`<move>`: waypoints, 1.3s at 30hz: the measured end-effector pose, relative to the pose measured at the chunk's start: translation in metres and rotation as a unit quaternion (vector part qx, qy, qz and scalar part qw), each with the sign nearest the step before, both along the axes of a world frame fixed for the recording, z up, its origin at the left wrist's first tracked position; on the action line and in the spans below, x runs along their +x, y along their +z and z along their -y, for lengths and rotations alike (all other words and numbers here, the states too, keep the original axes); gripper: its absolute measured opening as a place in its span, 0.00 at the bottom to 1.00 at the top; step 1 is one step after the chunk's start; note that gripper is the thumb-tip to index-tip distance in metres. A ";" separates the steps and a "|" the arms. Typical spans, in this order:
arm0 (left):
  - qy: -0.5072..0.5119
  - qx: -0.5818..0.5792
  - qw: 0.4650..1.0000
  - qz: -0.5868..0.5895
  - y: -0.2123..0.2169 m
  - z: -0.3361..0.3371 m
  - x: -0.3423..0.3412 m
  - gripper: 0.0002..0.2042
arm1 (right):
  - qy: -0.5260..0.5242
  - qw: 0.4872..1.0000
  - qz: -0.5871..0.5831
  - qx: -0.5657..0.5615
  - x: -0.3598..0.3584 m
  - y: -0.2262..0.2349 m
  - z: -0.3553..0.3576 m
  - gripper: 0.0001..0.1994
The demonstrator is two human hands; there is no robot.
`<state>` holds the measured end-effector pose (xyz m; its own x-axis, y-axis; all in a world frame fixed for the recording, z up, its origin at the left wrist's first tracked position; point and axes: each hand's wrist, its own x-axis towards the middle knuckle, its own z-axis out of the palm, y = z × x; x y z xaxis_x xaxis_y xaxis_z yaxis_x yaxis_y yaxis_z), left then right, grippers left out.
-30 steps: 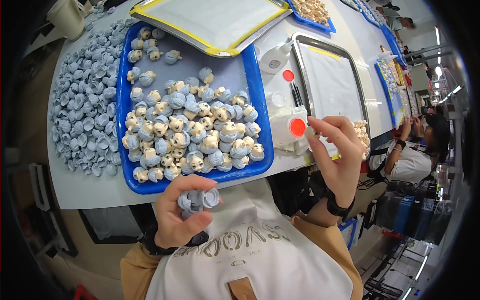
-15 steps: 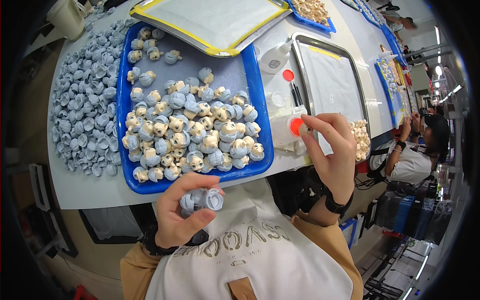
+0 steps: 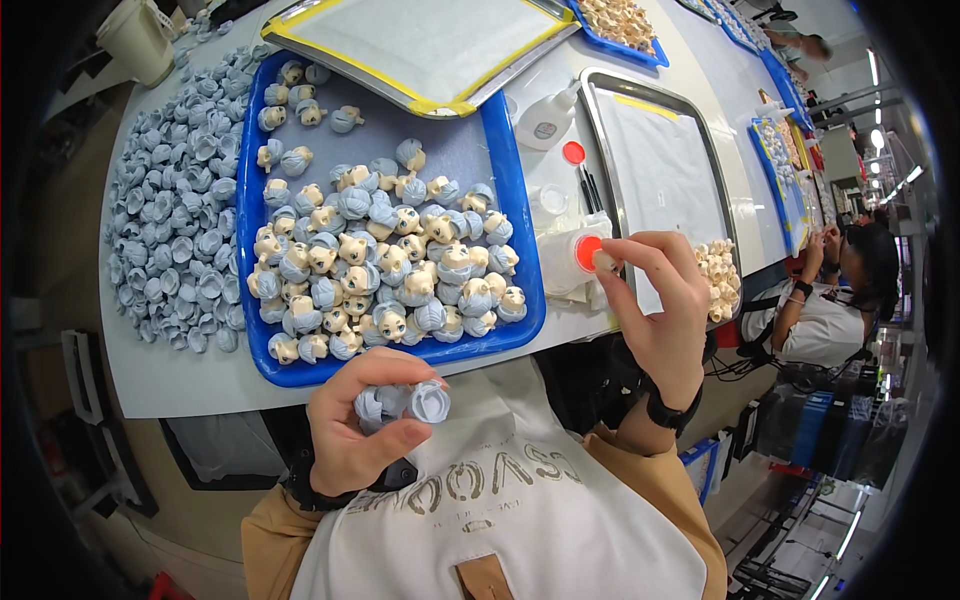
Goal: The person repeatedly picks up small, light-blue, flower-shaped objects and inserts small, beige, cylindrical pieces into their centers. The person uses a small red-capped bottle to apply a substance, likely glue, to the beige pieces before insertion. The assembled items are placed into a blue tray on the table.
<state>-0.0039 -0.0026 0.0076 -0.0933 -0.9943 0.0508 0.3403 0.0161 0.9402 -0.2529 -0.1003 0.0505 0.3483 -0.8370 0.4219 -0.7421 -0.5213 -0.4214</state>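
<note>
We see the left hand [image 3: 352,432] low in the view, close to the apron [image 3: 500,520], w/ fingers [image 3: 375,365] curled round a small cluster of blue-grey hair pieces [image 3: 402,403]; thumb under, the pieces held off the bench [image 3: 180,375], just below the near rim of the blue tray [image 3: 520,200]

Right hand [image 3: 660,310] is up at the right of that tray. Its fingertips [image 3: 625,250] are pinched on a small pale piece [image 3: 603,261], which sits right against the red cap [image 3: 588,250] of a white bottle [image 3: 565,262] lying on the bench between the blue tray and the metal tray [image 3: 610,120]. We can't tell if the pale piece actually touches the cap or just overlaps it. Black watch [image 3: 665,412] on that wrist

Blue tray holds a heap of small doll heads [image 3: 385,270], cream faces w/ blue-grey hair, thicker toward the near edge, a few scattered at the far end. Left of the tray, a big spread of loose hair shells [image 3: 175,240] on the bench. Right of the hand, near the bench edge, a small pile of bare cream heads [image 3: 718,275]

Far side: a yellow-edged tray [image 3: 300,35] overlaps the blue tray's far rim; a 2nd white bottle [image 3: 548,120] and a loose red cap [image 3: 573,152] lie near it. Another person [image 3: 830,310] in a white top sits at the right, well apart from us
</note>
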 end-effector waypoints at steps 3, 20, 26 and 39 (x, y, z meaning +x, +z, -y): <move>0.010 0.042 0.999 -0.017 0.007 -0.001 -0.001 0.16 | -0.007 1.000 0.020 -0.008 -0.001 -0.005 -0.003 0.11; -0.025 -0.022 0.999 -0.014 0.002 0.004 -0.005 0.18 | 0.269 0.867 0.358 0.217 0.041 -0.006 -0.037 0.14; -0.019 -0.020 0.999 -0.020 0.000 0.003 -0.007 0.18 | 0.256 0.786 0.466 0.315 0.043 -0.010 -0.042 0.15; -0.014 0.033 0.999 -0.016 0.005 0.002 -0.009 0.18 | 0.122 0.933 0.323 0.103 0.032 -0.002 -0.030 0.16</move>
